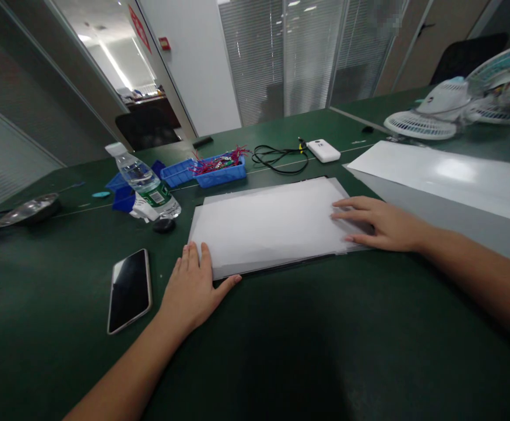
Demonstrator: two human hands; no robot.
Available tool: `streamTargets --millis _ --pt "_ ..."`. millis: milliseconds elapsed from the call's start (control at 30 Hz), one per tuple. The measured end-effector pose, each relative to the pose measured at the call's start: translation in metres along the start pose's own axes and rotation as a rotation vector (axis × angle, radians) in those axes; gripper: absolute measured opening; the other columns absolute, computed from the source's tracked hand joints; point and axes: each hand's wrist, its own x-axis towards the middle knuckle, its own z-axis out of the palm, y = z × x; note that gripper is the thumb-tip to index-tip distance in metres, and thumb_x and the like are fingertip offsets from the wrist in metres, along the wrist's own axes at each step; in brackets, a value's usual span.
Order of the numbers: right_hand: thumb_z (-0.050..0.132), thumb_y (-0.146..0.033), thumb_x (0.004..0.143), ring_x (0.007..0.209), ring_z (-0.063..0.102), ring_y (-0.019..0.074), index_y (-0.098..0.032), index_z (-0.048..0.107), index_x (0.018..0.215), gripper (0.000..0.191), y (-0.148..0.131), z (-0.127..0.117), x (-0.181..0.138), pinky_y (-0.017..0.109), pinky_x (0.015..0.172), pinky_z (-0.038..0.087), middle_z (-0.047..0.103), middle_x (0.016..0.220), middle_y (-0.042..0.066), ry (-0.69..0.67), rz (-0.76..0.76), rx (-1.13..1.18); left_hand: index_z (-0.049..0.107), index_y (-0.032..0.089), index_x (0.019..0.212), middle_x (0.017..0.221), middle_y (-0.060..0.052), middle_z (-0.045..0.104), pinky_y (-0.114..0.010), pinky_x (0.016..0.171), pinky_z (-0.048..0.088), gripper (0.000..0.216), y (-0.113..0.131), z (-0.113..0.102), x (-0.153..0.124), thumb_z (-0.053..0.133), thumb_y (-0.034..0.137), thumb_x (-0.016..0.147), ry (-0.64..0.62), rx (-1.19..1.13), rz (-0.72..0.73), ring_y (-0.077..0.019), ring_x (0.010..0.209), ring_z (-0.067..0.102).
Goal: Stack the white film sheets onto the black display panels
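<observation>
White translucent sheets (267, 225) lie stacked a little unevenly on the green table, over a thin dark-edged panel that shows only along its rim. My left hand (192, 286) rests at the near left corner of the stack, fingers on the sheets' edge and thumb spread out along the front. On the right end lies my right hand (377, 224), palm down, its fingers stretched apart over the top sheet. Neither hand grips anything.
A phone (129, 291) lies left of my left hand. Behind the stack are a water bottle (145, 184), a blue bin (220, 176) of red wires, a black cable (281, 161) and a white power bank (323, 151). Large white sheets (451, 172) and a fan (443, 108) occupy the right.
</observation>
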Motion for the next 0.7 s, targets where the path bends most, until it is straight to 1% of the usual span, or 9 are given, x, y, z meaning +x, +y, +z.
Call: streamTargets --millis 67,167,267,367,433,533,700 --pt "0.073 -0.060 0.096 0.154 0.051 0.0408 -0.037 0.064 0.161 0.069 0.006 0.004 -0.002 0.068 0.126 0.041 0.053 0.170 0.008 -0.045 -0.004 0.035 0.032 -0.009 0.169 0.176 -0.037 0.027 -0.056 0.134 0.032 0.117 0.002 -0.004 -0.001 0.041 0.084 0.099 -0.016 0.017 -0.010 -0.0469 0.168 0.026" --pt "0.079 -0.063 0.090 0.162 0.039 0.0421 -0.042 0.054 0.167 0.083 0.010 0.007 -0.005 0.070 0.131 0.031 0.041 0.177 0.004 -0.092 -0.034 0.050 0.030 -0.009 0.170 0.176 -0.037 0.027 -0.055 0.134 0.033 0.117 0.005 -0.010 -0.003 0.035 0.085 0.100 -0.039 0.056 -0.014 -0.0464 0.167 0.028" --pt "0.085 -0.065 0.084 0.162 0.036 0.0450 -0.042 0.049 0.170 0.096 0.007 0.006 -0.005 0.073 0.130 0.029 0.037 0.179 0.005 -0.116 -0.079 0.063 0.031 -0.008 0.170 0.177 -0.035 0.028 -0.054 0.134 0.032 0.116 0.007 -0.014 -0.004 0.034 0.085 0.101 -0.055 0.082 -0.021 -0.0452 0.167 0.029" --pt "0.090 -0.064 0.080 0.160 0.040 0.0467 -0.041 0.046 0.172 0.104 0.001 0.004 -0.002 0.074 0.129 0.031 0.040 0.177 0.007 -0.122 -0.104 0.071 0.031 -0.006 0.171 0.177 -0.034 0.029 -0.053 0.135 0.032 0.115 0.008 -0.018 -0.004 0.036 0.085 0.100 -0.065 0.087 -0.041 -0.0441 0.167 0.031" --pt "0.090 -0.061 0.080 0.158 0.042 0.0463 -0.041 0.046 0.171 0.103 -0.001 0.003 -0.001 0.074 0.129 0.031 0.042 0.175 0.007 -0.123 -0.103 0.073 0.032 -0.005 0.171 0.176 -0.034 0.031 -0.053 0.134 0.033 0.115 0.009 -0.020 -0.004 0.038 0.085 0.100 -0.064 0.085 -0.044 -0.0439 0.167 0.031" --pt "0.088 -0.056 0.084 0.157 0.046 0.0434 -0.042 0.049 0.170 0.095 -0.001 0.001 -0.001 0.071 0.130 0.032 0.047 0.173 0.005 -0.131 -0.092 0.072 0.036 -0.005 0.169 0.175 -0.034 0.033 -0.053 0.134 0.034 0.115 0.009 -0.020 -0.004 0.039 0.086 0.099 -0.051 0.074 -0.044 -0.0446 0.166 0.033" --pt "0.085 -0.054 0.088 0.154 0.051 0.0409 -0.039 0.056 0.166 0.084 -0.001 -0.002 -0.002 0.069 0.128 0.039 0.052 0.170 0.005 -0.139 -0.085 0.063 0.040 -0.006 0.167 0.173 -0.035 0.037 -0.055 0.133 0.035 0.114 0.006 -0.014 -0.004 0.041 0.086 0.099 -0.005 0.065 -0.021 -0.0458 0.164 0.037"
